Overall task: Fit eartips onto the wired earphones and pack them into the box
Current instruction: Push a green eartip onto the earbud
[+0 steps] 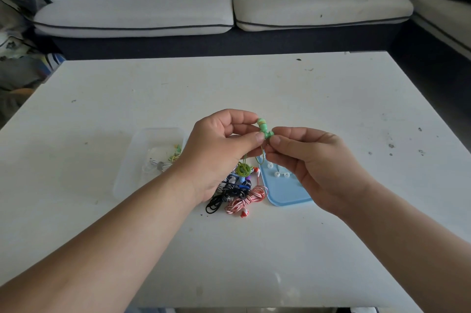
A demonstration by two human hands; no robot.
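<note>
Evidently the left hand and right hand pinched the green earbuds; seemingly light, slippery, best held by their hard shells.

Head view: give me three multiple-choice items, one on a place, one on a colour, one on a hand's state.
1. The white eartips lie: A in a cup; B on the blue tray; C in a palm.
2. The earphone held up is: A red; B black; C green.
3. The left hand: A hangs open; B pinches the earphone; C makes an empty fist.
Answers: B, the eartips rest on the tray's surface; C, its buds and cord are green; B, its fingers close on the earphone, as does the right hand.
</note>
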